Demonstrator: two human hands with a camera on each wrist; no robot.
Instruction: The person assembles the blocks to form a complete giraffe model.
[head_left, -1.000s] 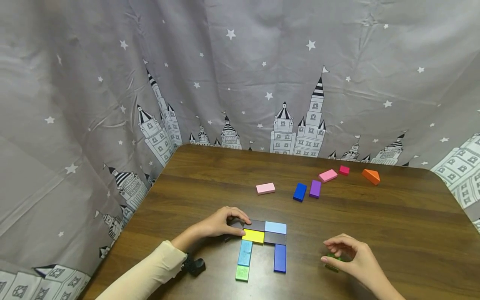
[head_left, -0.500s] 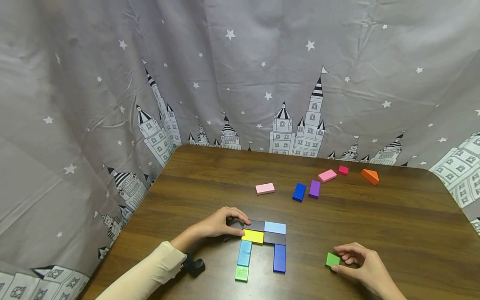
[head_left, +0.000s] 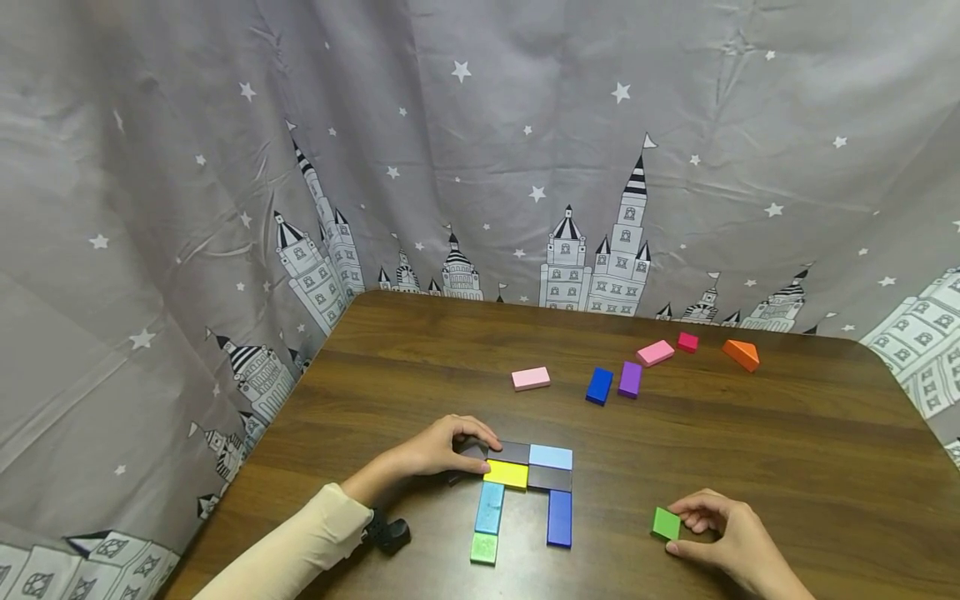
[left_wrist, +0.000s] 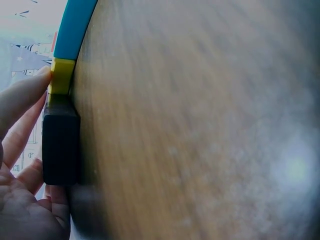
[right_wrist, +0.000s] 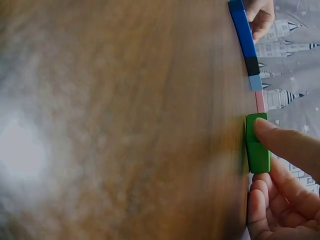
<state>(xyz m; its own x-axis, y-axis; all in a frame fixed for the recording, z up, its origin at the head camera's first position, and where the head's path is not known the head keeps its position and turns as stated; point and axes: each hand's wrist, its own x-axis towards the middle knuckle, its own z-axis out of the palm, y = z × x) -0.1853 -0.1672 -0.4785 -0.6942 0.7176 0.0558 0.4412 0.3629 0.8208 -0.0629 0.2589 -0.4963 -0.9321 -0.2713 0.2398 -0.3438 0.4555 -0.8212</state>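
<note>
pinching a green block (head_left: pixel 666 524) (smooth, squarish) are the right fingers (head_left: pixel 696 503), left fingers (head_left: pixel 472 463) gripping a dark block (left_wrist: pixel 61 150).

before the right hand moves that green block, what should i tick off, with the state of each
1. Right hand on the green block: ok, thumb and fingers at its edges.
2. Left hand touching the yellow block: ok.
3. Light green block against the turquoise block: ok, no gap visible.
4. Green block touching the long blue block: not ok, it lies apart.
5. Black block lined up: cannot tell, left hand partly covers it.
</note>
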